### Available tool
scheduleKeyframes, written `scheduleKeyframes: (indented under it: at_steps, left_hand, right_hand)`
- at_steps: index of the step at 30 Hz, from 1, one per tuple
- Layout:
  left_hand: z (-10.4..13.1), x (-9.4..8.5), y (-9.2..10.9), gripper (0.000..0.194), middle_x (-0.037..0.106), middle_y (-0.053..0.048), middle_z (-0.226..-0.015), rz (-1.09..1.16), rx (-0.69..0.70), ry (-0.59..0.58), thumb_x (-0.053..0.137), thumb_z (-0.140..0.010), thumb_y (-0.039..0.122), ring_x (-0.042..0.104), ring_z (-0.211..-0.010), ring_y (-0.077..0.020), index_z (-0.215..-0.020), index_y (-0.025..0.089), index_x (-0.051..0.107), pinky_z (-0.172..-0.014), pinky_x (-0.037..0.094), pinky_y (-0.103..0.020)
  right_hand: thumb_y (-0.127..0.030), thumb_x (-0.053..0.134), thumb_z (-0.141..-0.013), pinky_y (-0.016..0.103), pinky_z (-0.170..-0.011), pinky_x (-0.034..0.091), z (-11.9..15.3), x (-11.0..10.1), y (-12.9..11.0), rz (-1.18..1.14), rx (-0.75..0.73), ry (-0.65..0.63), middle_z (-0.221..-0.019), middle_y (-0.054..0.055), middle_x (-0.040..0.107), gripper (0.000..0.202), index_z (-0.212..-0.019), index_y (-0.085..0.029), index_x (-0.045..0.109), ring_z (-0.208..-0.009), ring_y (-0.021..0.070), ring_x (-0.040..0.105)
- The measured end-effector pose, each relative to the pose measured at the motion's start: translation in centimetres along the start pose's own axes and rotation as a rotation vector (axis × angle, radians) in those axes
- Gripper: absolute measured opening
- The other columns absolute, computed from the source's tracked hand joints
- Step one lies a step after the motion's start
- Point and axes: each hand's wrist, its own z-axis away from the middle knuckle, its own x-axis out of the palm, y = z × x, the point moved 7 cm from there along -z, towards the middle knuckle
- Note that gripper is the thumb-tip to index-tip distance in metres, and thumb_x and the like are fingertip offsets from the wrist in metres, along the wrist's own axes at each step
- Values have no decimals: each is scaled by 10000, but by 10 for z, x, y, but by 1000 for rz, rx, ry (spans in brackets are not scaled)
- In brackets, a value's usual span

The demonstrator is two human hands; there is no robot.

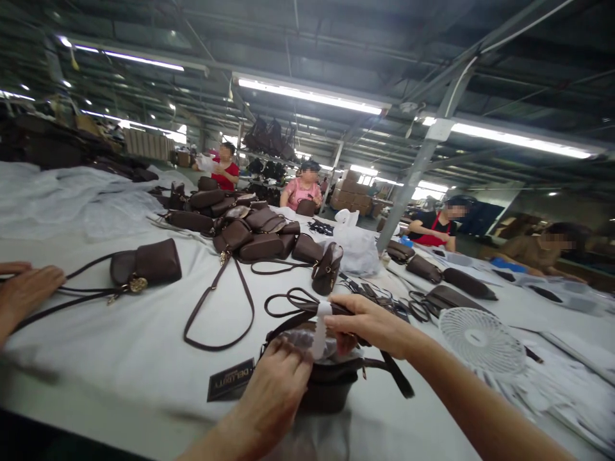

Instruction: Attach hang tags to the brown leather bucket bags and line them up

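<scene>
A dark brown handbag (331, 387) stands open on the table in front of me, with clear plastic or tissue showing inside its mouth. My left hand (278, 381) has its fingers closed on the bag's near left rim. A black printed tag (231, 380) sticks out beside that hand. Above the opening, my right hand (372, 323) grips a looped brown strap (291, 304). Around the strap runs a white band (321, 330), its end hanging down into the bag's mouth. My right fingertips are partly hidden behind the strap.
Another person's hand (31, 288) rests on the left by a bag (148, 266) and its straps. A pile of brown bags (259, 234) lies ahead. To the right are a white plastic basket (483, 342) and loose black tags (377, 298). Several co-workers sit or stand beyond.
</scene>
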Motion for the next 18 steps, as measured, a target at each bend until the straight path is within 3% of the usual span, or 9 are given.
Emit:
scheduleKeyframes:
  at_steps: [3, 7, 10, 14, 16, 18]
  left_hand:
    - [6, 8, 1, 180, 673, -64, -897, 35, 0, 43, 437, -875, 97, 608, -864, -218, -924, 193, 580, -995, 425, -440]
    - [7, 7, -3, 214, 671, -68, -1041, 23, 10, 101, 395, -902, 102, 577, -1051, -204, -823, 196, 570, -1084, 337, -404]
    - [4, 13, -6, 202, 662, -57, -1091, 24, -13, 58, 411, -894, 101, 545, -1122, -196, -886, 197, 589, -1115, 287, -382]
    - [-3, 21, -7, 251, 672, -68, -1042, 1, -60, -90, 451, -850, 89, 575, -1053, -225, -1029, 188, 596, -1064, 341, -414]
    - [-7, 21, -5, 333, 673, -79, -1046, -7, -52, -125, 447, -836, 83, 590, -1006, -240, -1125, 194, 571, -1025, 375, -431]
    - [-10, 17, -2, 461, 659, -92, -1121, -13, 4, -66, 412, -828, 62, 575, -1056, -257, -1261, 201, 489, -1031, 363, -459]
  right_hand:
    - [-455, 650, -728, 225, -530, 494, -3, -3, 13, -110, 31, -23, -616, -48, 572, 301, -854, -195, 564, -557, 125, 605]
    - [-498, 686, -728, 263, -616, 538, -3, -8, 25, -219, 68, -39, -823, 25, 642, 375, -899, -179, 591, -762, 171, 643]
    - [-478, 696, -744, 251, -658, 518, 1, -10, 22, -210, 31, -28, -910, 29, 637, 353, -908, -178, 608, -826, 168, 619]
    - [-411, 716, -750, 193, -562, 388, 6, 1, 13, -124, -47, -57, -723, -26, 579, 284, -859, -172, 607, -652, 98, 497]
    - [-398, 730, -737, 194, -561, 373, 5, 12, 14, -237, -53, -81, -733, -35, 586, 315, -916, -186, 581, -643, 96, 489]
    - [-365, 752, -714, 207, -624, 412, 2, 21, 18, -401, -75, -86, -803, -25, 616, 364, -976, -201, 559, -714, 114, 542]
